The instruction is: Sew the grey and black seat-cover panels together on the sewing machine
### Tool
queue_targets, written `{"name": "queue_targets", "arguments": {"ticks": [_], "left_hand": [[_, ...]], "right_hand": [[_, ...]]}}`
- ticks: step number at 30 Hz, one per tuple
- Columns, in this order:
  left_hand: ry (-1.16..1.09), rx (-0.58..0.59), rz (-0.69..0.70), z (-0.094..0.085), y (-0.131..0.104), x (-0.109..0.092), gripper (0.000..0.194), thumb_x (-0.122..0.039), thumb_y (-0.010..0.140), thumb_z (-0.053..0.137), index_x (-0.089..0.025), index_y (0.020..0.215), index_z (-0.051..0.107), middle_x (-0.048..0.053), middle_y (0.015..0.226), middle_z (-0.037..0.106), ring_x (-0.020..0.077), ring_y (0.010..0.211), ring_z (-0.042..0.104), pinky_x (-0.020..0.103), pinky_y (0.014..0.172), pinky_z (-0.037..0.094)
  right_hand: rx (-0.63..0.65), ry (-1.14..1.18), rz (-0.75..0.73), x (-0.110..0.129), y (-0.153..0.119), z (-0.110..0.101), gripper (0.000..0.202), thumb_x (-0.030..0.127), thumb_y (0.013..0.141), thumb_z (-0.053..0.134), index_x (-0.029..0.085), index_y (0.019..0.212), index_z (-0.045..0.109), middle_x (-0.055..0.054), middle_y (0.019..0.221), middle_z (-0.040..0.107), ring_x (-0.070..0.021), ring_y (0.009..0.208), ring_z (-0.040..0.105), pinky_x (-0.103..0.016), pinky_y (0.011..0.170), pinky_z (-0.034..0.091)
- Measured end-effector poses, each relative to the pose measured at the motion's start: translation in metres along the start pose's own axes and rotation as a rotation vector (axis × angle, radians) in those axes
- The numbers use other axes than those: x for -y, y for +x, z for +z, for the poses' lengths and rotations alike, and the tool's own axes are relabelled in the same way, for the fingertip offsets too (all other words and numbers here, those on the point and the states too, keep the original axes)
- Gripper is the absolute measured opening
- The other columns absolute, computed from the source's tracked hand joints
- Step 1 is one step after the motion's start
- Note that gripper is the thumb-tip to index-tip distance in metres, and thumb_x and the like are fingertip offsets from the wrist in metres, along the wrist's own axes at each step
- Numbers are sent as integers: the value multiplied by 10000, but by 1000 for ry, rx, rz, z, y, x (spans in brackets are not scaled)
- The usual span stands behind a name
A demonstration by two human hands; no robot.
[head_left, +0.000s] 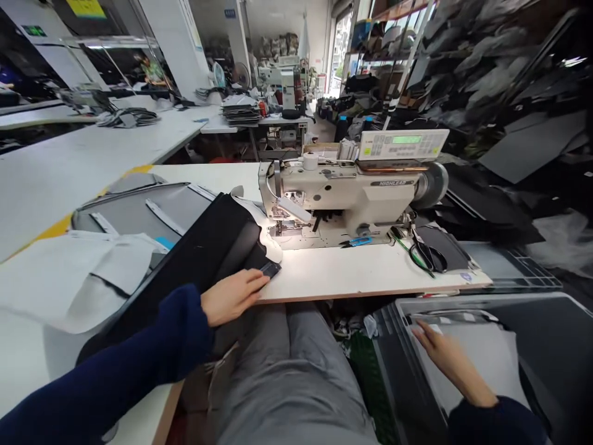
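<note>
At the white sewing table [319,272], a black panel [208,241] lies left of the sewing machine [343,198] marked "HIGHLEAD".
The panel's long axis slants from lower left to upper right, far end near the machine head. The left hand [234,296] rests nearly straight fingers on its near right corner; the thumb is hidden, so a pinch cannot be confirmed. The right hand [445,357] reaches into the grey bin [546,321], fingers at a pale panel's [491,355] edge; grip cannot be told.
</note>
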State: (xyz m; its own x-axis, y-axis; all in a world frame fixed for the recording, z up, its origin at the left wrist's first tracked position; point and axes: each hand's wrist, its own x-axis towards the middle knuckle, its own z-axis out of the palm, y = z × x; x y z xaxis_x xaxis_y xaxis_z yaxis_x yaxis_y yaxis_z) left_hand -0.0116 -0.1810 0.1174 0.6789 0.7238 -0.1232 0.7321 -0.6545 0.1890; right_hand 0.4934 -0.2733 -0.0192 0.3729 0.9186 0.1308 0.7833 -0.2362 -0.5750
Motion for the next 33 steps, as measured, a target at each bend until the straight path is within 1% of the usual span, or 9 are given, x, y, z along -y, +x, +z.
{"name": "queue_targets", "arguments": {"ticks": [3, 5, 9, 12, 21, 24, 28, 30, 33], "left_hand": [[67, -56, -110, 9, 27, 22, 416, -245, 925, 375, -127, 1314, 461, 150, 1324, 467, 253, 1146, 497, 391, 989, 438], [135, -67, -145, 17, 47, 31, 420, -204, 890, 418, -130, 1301, 464, 157, 1360, 440, 284, 1195, 458, 414, 957, 458], [239, -100, -107, 26, 85, 46, 389, -139, 825, 461, -149, 1210, 519, 130, 1337, 488, 277, 1226, 445, 419, 968, 439], [223, -92, -110, 31, 99, 61, 337, -121, 821, 443, -154, 1135, 560, 110, 1200, 583, 249, 1151, 513, 416, 977, 428], [13, -100, -89, 29, 102, 90, 326, -89, 859, 351, -132, 1084, 584, 91, 1149, 599, 186, 1066, 554, 313, 963, 450], [30, -118, -127, 19, 117, 101, 304, -130, 902, 343, -169, 1104, 566, 73, 1152, 578, 160, 992, 583, 265, 832, 495], [181, 34, -126, 16, 135, 111, 244, -75, 829, 448, -177, 987, 603, 82, 1194, 529, 167, 859, 605, 256, 611, 475], [210, 75, -150, 16, 139, 111, 189, -91, 833, 467, -163, 940, 606, 87, 1154, 537, 172, 816, 606, 264, 571, 448], [198, 103, -176, 14, 143, 110, 184, -120, 859, 439, -163, 920, 608, 82, 1044, 575, 194, 838, 601, 274, 560, 426]], "right_hand": [[279, 2, -307, 80, 24, 11, 371, 424, 876, 437, 243, 1135, 630, -93, 817, 732, -274, 742, 704, -387, 682, 552], [335, 59, -580, 143, 37, 34, 363, 352, 938, 382, 185, 1175, 601, -128, 1072, 696, -245, 978, 671, -379, 864, 530], [385, 30, -996, 247, 66, 106, 362, 223, 919, 429, 111, 1247, 533, -172, 1291, 560, -262, 1192, 532, -419, 985, 466], [423, -18, -1147, 289, 85, 151, 426, 147, 858, 486, 117, 1283, 488, -180, 1384, 459, -276, 1274, 433, -437, 980, 448], [414, -45, -1333, 306, 107, 198, 344, 172, 873, 476, 81, 1200, 531, -156, 1280, 541, -277, 1167, 441, -423, 896, 418], [400, -145, -1352, 310, 98, 208, 271, 101, 890, 402, 67, 1078, 595, -172, 1153, 592, -262, 996, 495, -397, 778, 434], [394, -157, -1431, 311, 95, 209, 282, 85, 885, 386, 59, 1072, 594, -195, 1161, 574, -261, 940, 493, -388, 717, 420], [401, -53, -1407, 307, 108, 205, 294, 90, 873, 410, 83, 1121, 569, -172, 1194, 561, -254, 1014, 479, -381, 779, 416], [354, -2, -1186, 300, 137, 199, 285, 123, 891, 417, 111, 1145, 544, -153, 1135, 565, -238, 1017, 480, -371, 844, 395]]}}
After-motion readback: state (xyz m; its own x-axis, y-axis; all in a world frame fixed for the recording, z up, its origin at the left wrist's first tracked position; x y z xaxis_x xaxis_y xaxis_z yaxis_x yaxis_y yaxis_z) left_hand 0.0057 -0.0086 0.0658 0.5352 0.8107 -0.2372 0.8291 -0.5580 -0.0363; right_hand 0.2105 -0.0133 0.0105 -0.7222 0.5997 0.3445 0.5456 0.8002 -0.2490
